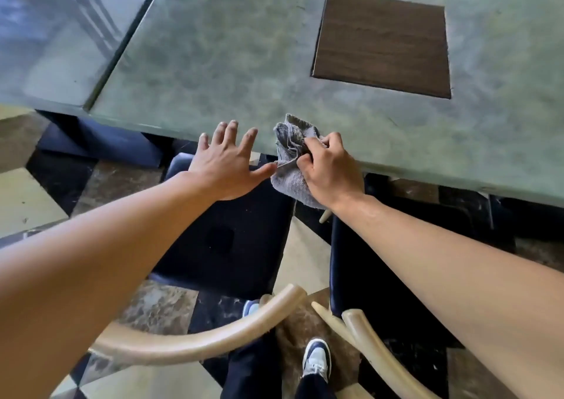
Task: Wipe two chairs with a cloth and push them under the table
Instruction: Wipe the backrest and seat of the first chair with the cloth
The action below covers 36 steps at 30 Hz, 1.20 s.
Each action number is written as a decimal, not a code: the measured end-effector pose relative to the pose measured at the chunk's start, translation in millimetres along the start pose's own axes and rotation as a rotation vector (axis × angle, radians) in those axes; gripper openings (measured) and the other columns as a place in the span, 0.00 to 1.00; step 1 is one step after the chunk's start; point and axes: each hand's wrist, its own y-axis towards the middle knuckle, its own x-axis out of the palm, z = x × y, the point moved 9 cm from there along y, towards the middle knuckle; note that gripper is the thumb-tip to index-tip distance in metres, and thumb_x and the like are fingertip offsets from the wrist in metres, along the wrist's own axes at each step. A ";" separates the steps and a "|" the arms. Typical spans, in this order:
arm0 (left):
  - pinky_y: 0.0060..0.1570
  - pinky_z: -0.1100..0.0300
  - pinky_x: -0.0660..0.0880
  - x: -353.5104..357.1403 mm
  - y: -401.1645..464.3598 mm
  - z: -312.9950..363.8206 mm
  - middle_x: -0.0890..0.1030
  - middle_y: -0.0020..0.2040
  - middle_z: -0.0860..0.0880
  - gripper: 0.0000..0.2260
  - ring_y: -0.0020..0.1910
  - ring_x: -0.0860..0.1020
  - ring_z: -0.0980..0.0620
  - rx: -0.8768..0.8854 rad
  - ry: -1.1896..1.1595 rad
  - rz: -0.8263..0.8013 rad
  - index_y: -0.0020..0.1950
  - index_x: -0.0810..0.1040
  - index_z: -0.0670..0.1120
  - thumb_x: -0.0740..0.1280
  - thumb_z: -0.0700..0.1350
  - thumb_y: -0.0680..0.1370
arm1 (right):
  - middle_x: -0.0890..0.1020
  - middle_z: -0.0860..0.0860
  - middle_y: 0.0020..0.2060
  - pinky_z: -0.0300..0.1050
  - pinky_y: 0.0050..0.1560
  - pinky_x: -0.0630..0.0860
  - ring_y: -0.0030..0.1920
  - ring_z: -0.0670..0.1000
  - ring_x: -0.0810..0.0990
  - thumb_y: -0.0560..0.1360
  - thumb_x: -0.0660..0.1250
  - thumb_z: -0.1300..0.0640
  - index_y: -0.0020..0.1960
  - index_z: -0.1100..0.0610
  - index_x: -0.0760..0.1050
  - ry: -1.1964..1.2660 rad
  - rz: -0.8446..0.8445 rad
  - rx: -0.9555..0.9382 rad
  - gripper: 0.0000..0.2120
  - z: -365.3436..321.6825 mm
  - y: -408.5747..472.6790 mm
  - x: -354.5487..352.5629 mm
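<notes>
Standing nearest the camera are two feet in dark-and-white shoes [317, 359] on a marbled tile floor [158, 307], with dark trouser legs above them. Just beyond, the curved pale wooden backrest of the left chair [195, 337] arcs across the lower middle, and the backrest of the right chair [375, 343] angles off to the lower right. Both chairs have dark padded seats; the left seat [232, 240] lies under the left forearm, the right seat [381, 261] under the right forearm, a strip of floor between them. Both seats reach to about the bench edge, their front parts under it.

Farther out, the left hand [229, 160] is spread flat and open, fingers splayed, holding nothing, over the near edge of the green marbled bench [213, 62]. The right hand [329, 169] is closed around a crumpled grey cloth [290, 160], which rests partly on the bench edge and partly hangs off it. The left thumb is touching or almost touching the cloth.

Beyond lies a dark brown square inset [381, 44] in the bench top.
</notes>
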 end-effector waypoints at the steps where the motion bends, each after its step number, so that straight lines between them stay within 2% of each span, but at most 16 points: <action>1: 0.75 0.41 0.49 3.9 -15.4 -1.4 0.50 0.80 0.43 0.45 0.79 0.46 0.44 -0.029 -0.011 -0.001 0.80 0.48 0.54 0.42 0.78 0.69 | 0.72 0.58 0.54 0.52 0.39 0.75 0.44 0.64 0.79 0.80 0.60 0.52 0.59 0.57 0.75 0.030 -0.025 -0.023 0.12 -4.6 -12.0 1.9; 5: 0.75 0.42 0.51 20.4 -80.2 -0.3 0.53 0.80 0.41 0.44 0.79 0.49 0.43 -0.123 -0.018 -0.008 0.80 0.50 0.53 0.44 0.77 0.70 | 0.73 0.56 0.54 0.56 0.47 0.79 0.50 0.64 0.79 0.81 0.60 0.52 0.68 0.53 0.74 0.155 -0.144 -0.097 0.17 -25.7 -66.9 10.9; 10: 0.75 0.42 0.53 48.0 -140.3 -10.3 0.54 0.80 0.42 0.45 0.79 0.50 0.43 -0.196 -0.034 -0.049 0.79 0.51 0.53 0.44 0.78 0.69 | 0.74 0.53 0.54 0.56 0.51 0.79 0.52 0.59 0.79 0.81 0.59 0.51 0.71 0.49 0.73 0.223 -0.268 -0.218 0.19 -47.4 -130.6 26.3; 17: 0.75 0.42 0.50 94.6 -214.1 -50.9 0.58 0.79 0.42 0.44 0.79 0.50 0.43 -0.254 0.007 -0.217 0.79 0.53 0.53 0.42 0.76 0.69 | 0.74 0.51 0.52 0.54 0.48 0.78 0.51 0.55 0.78 0.81 0.60 0.51 0.66 0.49 0.76 0.112 -0.366 -0.263 0.15 -53.7 -184.3 52.1; 21: 0.74 0.42 0.52 116.2 -242.5 -57.7 0.64 0.76 0.44 0.40 0.77 0.55 0.43 -0.253 -0.023 -0.265 0.77 0.59 0.52 0.42 0.74 0.73 | 0.76 0.53 0.51 0.56 0.55 0.72 0.52 0.55 0.73 0.80 0.58 0.50 0.62 0.51 0.78 -0.092 -0.320 -0.339 0.16 -60.9 -204.6 64.2; 23: 0.71 0.43 0.58 119.3 -249.0 -62.5 0.72 0.69 0.45 0.35 0.72 0.63 0.44 -0.232 -0.029 -0.252 0.71 0.68 0.52 0.43 0.71 0.76 | 0.77 0.52 0.54 0.56 0.57 0.69 0.55 0.56 0.70 0.77 0.52 0.46 0.61 0.50 0.78 -0.159 -0.292 -0.312 0.21 -64.7 -211.8 67.1; 24: 0.67 0.44 0.63 119.8 -255.8 -66.9 0.76 0.62 0.46 0.30 0.67 0.70 0.44 -0.210 -0.039 -0.243 0.65 0.73 0.52 0.44 0.68 0.77 | 0.77 0.52 0.56 0.57 0.59 0.68 0.57 0.57 0.70 0.76 0.51 0.45 0.60 0.49 0.78 -0.172 -0.289 -0.316 0.22 -70.2 -217.6 70.9; 25: 0.63 0.45 0.67 119.3 -261.6 -69.7 0.79 0.53 0.48 0.25 0.59 0.75 0.45 -0.153 -0.015 -0.232 0.59 0.74 0.53 0.44 0.65 0.79 | 0.76 0.52 0.58 0.58 0.62 0.67 0.60 0.58 0.69 0.75 0.51 0.44 0.60 0.49 0.77 -0.171 -0.287 -0.326 0.22 -74.8 -223.6 74.6; 27: 0.56 0.48 0.70 116.9 -273.1 -77.1 0.78 0.43 0.53 0.18 0.48 0.78 0.46 -0.078 -0.016 -0.196 0.56 0.72 0.54 0.45 0.58 0.82 | 0.75 0.53 0.63 0.61 0.71 0.62 0.65 0.59 0.68 0.73 0.53 0.42 0.61 0.49 0.76 -0.171 -0.282 -0.350 0.23 -82.9 -234.5 81.0; 30: 0.56 0.50 0.67 116.7 -287.1 -91.5 0.78 0.40 0.54 0.27 0.45 0.75 0.48 -0.052 -0.084 -0.213 0.50 0.76 0.54 0.38 0.60 0.81 | 0.74 0.54 0.65 0.63 0.76 0.55 0.66 0.58 0.69 0.72 0.51 0.39 0.64 0.49 0.74 -0.204 -0.303 -0.354 0.27 -102.4 -247.9 93.0; 32: 0.56 0.49 0.67 116.4 -286.1 -89.7 0.75 0.39 0.53 0.25 0.45 0.73 0.48 -0.029 -0.111 -0.178 0.46 0.75 0.53 0.40 0.58 0.82 | 0.75 0.55 0.62 0.61 0.73 0.60 0.61 0.58 0.72 0.72 0.51 0.38 0.66 0.50 0.73 -0.184 -0.305 -0.335 0.29 -117.6 -255.5 99.3; 34: 0.52 0.50 0.67 115.3 -280.6 -90.6 0.73 0.39 0.52 0.20 0.44 0.72 0.48 -0.035 -0.163 -0.113 0.44 0.73 0.49 0.44 0.52 0.83 | 0.75 0.54 0.56 0.58 0.63 0.68 0.53 0.58 0.74 0.73 0.52 0.37 0.66 0.50 0.72 -0.191 -0.284 -0.335 0.28 -136.8 -262.2 107.2; 36: 0.50 0.51 0.67 116.3 -277.9 -96.7 0.72 0.38 0.51 0.17 0.45 0.73 0.48 -0.034 -0.235 -0.102 0.40 0.71 0.47 0.48 0.48 0.83 | 0.75 0.54 0.53 0.55 0.55 0.71 0.48 0.57 0.75 0.75 0.55 0.35 0.66 0.50 0.71 -0.210 -0.260 -0.353 0.27 -155.6 -266.6 117.0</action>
